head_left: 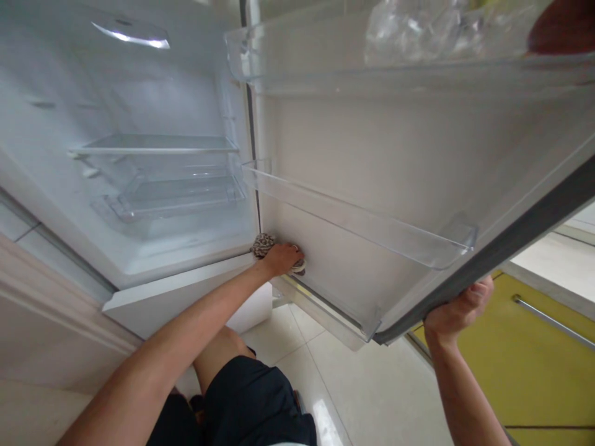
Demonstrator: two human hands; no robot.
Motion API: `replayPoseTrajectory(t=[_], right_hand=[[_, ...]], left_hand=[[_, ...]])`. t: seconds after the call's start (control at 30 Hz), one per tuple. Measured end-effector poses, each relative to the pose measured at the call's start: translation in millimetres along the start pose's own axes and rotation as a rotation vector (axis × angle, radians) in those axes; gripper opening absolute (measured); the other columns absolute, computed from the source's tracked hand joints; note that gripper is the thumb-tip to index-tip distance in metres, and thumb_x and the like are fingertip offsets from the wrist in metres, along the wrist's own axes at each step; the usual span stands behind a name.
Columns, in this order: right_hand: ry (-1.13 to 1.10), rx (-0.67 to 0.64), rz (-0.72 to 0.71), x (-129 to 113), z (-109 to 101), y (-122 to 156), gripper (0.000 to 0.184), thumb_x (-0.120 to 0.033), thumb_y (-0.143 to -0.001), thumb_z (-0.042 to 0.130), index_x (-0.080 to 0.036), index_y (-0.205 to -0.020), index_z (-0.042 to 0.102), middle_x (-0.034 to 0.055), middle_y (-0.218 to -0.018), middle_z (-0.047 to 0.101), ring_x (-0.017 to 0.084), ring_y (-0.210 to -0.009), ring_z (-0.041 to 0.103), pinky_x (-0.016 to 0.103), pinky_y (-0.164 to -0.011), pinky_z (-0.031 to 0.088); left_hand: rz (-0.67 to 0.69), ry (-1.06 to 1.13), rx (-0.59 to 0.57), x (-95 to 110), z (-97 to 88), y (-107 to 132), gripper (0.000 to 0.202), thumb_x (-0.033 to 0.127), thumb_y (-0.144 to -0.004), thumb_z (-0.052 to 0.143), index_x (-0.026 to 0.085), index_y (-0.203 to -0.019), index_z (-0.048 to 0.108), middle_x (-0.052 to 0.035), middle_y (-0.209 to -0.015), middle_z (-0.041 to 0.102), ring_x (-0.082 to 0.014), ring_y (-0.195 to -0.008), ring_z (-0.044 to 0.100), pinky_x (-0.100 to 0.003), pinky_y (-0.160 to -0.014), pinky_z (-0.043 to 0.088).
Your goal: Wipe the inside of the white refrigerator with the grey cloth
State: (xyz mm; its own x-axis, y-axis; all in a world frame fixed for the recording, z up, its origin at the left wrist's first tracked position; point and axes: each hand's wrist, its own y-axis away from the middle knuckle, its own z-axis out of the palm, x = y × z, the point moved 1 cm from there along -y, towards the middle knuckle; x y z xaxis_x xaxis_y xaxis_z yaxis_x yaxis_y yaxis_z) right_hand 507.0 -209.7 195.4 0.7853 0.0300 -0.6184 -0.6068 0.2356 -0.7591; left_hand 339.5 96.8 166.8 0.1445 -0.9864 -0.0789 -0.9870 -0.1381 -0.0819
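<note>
My left hand (280, 259) is closed around a brown patterned cloth (263, 245), pressed at the lower hinge-side corner of the refrigerator door's inner face. Part of the cloth is hidden under the fingers. My right hand (458, 311) grips the outer edge of the open refrigerator door (362, 161), low on its free side. A clear door shelf (353, 214) crosses the door above my left hand. Another clear shelf (320, 310) runs along the door's bottom.
Left of the door is the lit refrigerator interior with a glass shelf (158, 145) and a clear drawer (179, 195). An upper door shelf (325, 74) holds clear plastic items and something dark red (564, 31). A yellow cabinet (525, 353) stands at right, above the tiled floor (372, 384).
</note>
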Motion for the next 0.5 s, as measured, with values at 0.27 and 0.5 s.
replayPoseTrajectory(t=[0.27,0.5], right_hand=[[-0.039,-0.046,-0.023,-1,1,-5,0.054,-0.078,-0.087,0.042,-0.027,-0.072,0.045,-0.0010,-0.070,0.034,0.020,-0.065,0.030,0.036,-0.064,0.027],[-0.030,-0.110,-0.024,15,-1,-13,0.056,-0.081,-0.084,0.038,-0.028,-0.066,0.032,-0.0018,-0.068,0.025,0.020,-0.063,0.025,0.037,-0.060,0.020]], left_hand=[[-0.119,0.009,0.024,-29,-2.1,8,0.025,0.013,-0.091,0.059,0.019,-0.110,0.073,-0.0145,-0.112,0.073,-0.0291,-0.103,0.070,-0.036,-0.080,0.053],[-0.198,0.050,0.208,-22,-15.8,28,0.034,0.008,-0.084,0.063,0.023,-0.115,0.071,-0.0101,-0.115,0.072,-0.0269,-0.106,0.069,-0.034,-0.080,0.055]])
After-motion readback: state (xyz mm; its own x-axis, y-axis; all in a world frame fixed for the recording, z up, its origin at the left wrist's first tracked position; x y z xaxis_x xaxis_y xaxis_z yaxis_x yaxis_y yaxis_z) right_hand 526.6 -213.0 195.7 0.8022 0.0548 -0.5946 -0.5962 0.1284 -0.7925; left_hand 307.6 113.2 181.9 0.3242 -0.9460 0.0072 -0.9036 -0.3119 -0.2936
